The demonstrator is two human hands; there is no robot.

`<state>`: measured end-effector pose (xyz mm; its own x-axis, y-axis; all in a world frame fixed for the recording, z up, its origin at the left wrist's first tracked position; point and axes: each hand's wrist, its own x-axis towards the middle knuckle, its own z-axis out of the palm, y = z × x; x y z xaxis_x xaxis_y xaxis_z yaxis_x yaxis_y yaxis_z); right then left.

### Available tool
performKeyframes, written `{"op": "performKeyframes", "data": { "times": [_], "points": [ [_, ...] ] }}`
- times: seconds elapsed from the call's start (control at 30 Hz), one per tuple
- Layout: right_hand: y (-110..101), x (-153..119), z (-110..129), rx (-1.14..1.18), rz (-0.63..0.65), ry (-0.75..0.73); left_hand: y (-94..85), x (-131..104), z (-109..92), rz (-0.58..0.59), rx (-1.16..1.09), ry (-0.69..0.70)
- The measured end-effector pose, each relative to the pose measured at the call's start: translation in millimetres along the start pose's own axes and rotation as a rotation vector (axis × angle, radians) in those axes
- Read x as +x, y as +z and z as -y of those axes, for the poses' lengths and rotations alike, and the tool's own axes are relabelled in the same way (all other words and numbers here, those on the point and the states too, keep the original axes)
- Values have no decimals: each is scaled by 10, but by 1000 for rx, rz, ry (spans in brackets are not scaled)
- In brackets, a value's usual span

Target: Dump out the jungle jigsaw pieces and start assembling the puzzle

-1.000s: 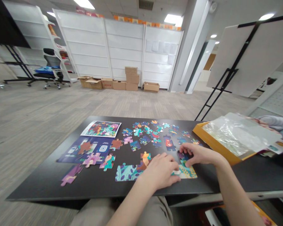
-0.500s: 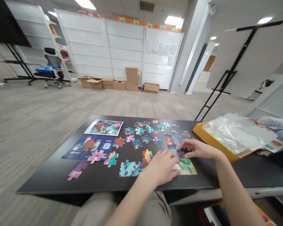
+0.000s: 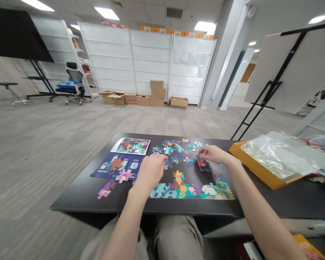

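Note:
My right hand [image 3: 216, 154] pinches the upper edge of a dark blue puzzle piece with a red figure [image 3: 202, 163], which looks slightly tilted on the black table. My left hand [image 3: 152, 169] hovers palm down over the table left of the loose pieces, fingers partly spread and its underside hidden. Near the front edge lies a joined strip of puzzle [image 3: 189, 191] with leaves and a white rabbit. An orange-and-brown piece [image 3: 178, 178] rises from its upper side. Several loose pieces [image 3: 177, 158] are scattered behind, some covered by my hands.
A printed reference picture [image 3: 131, 146] and a purple leaflet [image 3: 104, 169] lie at the left, with pink pieces [image 3: 124, 176] and a brown piece on or beside the leaflet. At the right stands a yellow box [image 3: 256, 169] with clear plastic wrap. Beyond the table are cardboard boxes [image 3: 157, 94].
My left hand has moved left, off the strip, uncovering its middle. My right hand has shifted up and left from the strip's right end to the red-figured piece. The camera view has turned slightly left.

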<state>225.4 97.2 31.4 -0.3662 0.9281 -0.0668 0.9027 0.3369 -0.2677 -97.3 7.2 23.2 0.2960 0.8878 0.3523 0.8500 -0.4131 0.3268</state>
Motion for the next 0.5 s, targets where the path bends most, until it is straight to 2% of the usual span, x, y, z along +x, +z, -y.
{"op": "performKeyframes", "data": {
  "times": [0.07, 0.13, 0.23, 0.5],
  "points": [
    [55, 24, -26, -3, -52, -23, -95, -46, 134, -51, 25, -121],
    [98, 13, -71, 3, -105, -42, -156, -96, 222, -35, 65, -192],
    [127, -17, -150, 14, -153, -55, -179, -163, 296, 51, 130, -210],
    [203, -12, -213, 2, -149, -67, -146, -187, 345, 223, 226, -251]
  ]
}}
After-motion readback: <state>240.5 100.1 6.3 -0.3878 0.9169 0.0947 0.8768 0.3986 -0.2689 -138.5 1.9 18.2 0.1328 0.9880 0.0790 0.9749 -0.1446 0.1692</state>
